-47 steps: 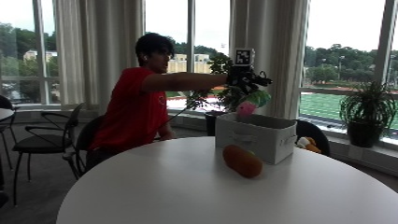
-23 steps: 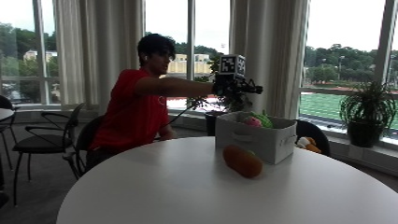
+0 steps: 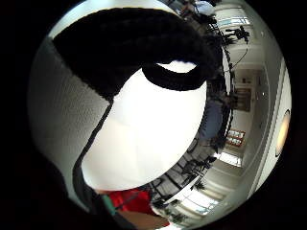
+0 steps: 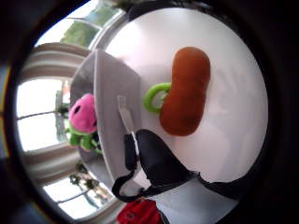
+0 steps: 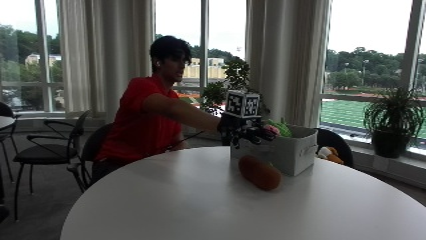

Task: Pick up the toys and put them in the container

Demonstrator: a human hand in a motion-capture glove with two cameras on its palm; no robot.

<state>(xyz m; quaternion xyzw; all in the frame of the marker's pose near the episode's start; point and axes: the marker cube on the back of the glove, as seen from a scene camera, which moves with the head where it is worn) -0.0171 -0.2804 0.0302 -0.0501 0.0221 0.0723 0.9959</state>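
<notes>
The outside view looks from across the round white bench (image 5: 200,200) toward the seated person and the windows behind, taking in the whole scene from some way off. The thumb side palm view looks down, close, on the orange toy (image 4: 185,91) and the grey container (image 4: 112,116), both shared with the outside view. The little finger side palm view faces the bench top and room beyond
</notes>
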